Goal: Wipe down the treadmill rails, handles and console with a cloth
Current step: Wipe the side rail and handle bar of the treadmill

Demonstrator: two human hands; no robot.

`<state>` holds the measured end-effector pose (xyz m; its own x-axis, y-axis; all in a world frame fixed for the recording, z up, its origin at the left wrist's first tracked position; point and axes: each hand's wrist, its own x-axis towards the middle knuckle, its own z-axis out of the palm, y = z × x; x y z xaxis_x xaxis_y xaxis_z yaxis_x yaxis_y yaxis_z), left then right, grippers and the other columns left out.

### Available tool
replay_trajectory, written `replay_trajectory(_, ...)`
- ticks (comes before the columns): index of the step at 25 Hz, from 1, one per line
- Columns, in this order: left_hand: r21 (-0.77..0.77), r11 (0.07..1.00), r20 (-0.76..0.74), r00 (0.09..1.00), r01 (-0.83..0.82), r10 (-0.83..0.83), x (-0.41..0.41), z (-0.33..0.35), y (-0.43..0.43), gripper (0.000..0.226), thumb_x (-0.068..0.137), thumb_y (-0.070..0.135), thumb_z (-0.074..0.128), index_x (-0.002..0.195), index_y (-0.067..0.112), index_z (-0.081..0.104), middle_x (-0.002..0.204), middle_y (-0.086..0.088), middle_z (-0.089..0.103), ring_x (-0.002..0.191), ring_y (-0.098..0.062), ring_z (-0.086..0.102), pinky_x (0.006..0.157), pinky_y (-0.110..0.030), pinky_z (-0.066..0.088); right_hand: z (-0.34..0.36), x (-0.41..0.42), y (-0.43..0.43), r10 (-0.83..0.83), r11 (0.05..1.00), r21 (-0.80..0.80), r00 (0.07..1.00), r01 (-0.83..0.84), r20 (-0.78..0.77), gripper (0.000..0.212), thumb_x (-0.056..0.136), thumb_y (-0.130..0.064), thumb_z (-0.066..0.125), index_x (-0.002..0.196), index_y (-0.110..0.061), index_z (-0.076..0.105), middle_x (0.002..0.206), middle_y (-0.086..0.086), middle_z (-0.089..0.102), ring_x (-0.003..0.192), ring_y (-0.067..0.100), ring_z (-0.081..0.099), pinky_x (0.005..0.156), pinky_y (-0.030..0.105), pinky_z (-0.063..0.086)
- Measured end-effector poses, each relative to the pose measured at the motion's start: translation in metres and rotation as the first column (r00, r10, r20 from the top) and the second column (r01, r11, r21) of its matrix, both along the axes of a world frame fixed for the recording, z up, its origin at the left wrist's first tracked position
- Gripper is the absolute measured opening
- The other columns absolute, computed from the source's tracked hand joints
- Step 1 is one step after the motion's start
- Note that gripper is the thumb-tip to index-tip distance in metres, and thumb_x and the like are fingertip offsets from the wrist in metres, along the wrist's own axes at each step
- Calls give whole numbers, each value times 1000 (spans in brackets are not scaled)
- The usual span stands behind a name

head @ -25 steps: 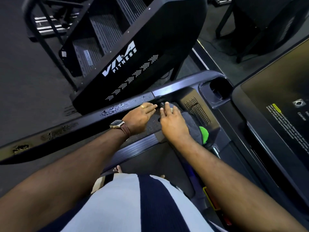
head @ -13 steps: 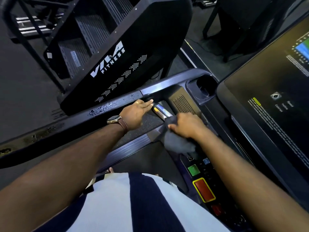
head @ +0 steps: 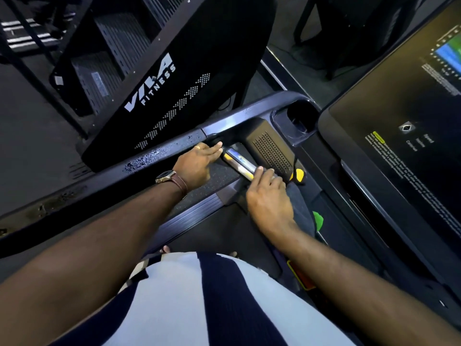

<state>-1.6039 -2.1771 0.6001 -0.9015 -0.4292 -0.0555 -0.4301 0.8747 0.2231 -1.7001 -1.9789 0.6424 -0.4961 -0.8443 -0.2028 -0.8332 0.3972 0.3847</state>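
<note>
I stand on a dark treadmill. Its left side rail (head: 104, 181) runs from lower left up to the console, wet with droplets. My left hand (head: 197, 166), with a watch and a ring, rests flat by the rail's inner edge, fingers together, holding nothing. My right hand (head: 268, 201) presses a dark grey cloth (head: 299, 208) against the lower end of the shiny metal pulse-grip handle (head: 239, 161). The cloth hangs below and right of my hand, over part of the control panel. The console screen (head: 404, 136) is lit at the right.
A cup holder (head: 299, 118) and a perforated speaker panel (head: 272, 151) sit beside the handle. A yellow safety clip (head: 299, 176), a green button (head: 318, 218) and a red button (head: 299, 275) show on the panel. A black VIVA FITNESS stair machine (head: 154, 83) stands close on the left.
My right hand with the cloth slid off the handle toward the buttons, then returned to the handle's lower end. The left hand has stayed by the rail. My view has shifted slightly.
</note>
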Motion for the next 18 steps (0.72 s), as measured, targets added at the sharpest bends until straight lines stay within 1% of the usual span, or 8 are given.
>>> replay_trajectory(2,25,1000,-47,999,-7,8,1,-2,2,63,80,2,50,141,17,47,150,10,39,120,-20,46,73,-29,49,-8,4,-27,53,994,-96,999,-54,-13,43,93,11,33,133,17,46,116,43,56,92,50,62,79,52,55)
replay_trajectory(5,23,1000,-61,998,6,-4,0,-4,2,62,79,2,50,140,15,48,149,7,41,119,-21,47,76,-29,50,-18,12,-49,-6,997,-80,1000,5,-14,49,93,10,23,135,14,46,122,42,54,99,53,60,84,55,54)
replay_trajectory(9,32,999,-46,999,15,-14,0,-5,2,65,79,2,50,142,16,44,151,8,38,121,-20,45,78,-31,53,-24,1,-15,148,980,-131,989,-148,-14,49,94,7,43,142,14,36,132,44,45,107,56,55,91,59,49)
replay_trajectory(11,21,1000,-50,999,-1,2,1,-5,2,64,79,3,50,142,15,44,151,7,38,122,-20,45,79,-31,52,-25,-2,-18,137,976,-168,990,-141,-31,47,93,10,42,140,15,39,129,45,48,104,56,57,88,59,51)
replay_trajectory(14,-45,997,-56,996,68,-70,-3,0,4,57,79,8,50,137,7,50,144,-5,48,117,-26,49,89,-34,47,-30,2,-60,174,956,-230,984,-180,-46,47,94,8,28,139,12,43,128,41,51,103,53,59,88,55,53)
replay_trajectory(16,-143,981,-106,983,134,-150,-2,7,1,49,78,12,49,125,1,57,127,-15,60,107,-33,54,91,-39,47,-31,7,-85,201,955,-214,979,-204,-33,52,94,3,21,141,10,41,136,40,46,111,53,56,95,55,49)
replay_trajectory(17,-183,975,-134,979,126,-151,1,8,-2,48,77,13,49,122,0,59,124,-17,60,107,-35,54,94,-40,45,-30,8,-90,212,954,-213,977,-211,-19,53,94,2,21,142,9,40,140,39,42,115,53,53,99,56,47)
replay_trajectory(18,-209,972,-134,982,105,-135,6,10,-5,51,75,13,50,124,-1,57,129,-19,56,114,-35,50,99,-41,42,-30,7,-88,221,951,-223,975,-215,-1,52,93,1,23,143,8,40,142,38,40,118,54,51,101,56,45)
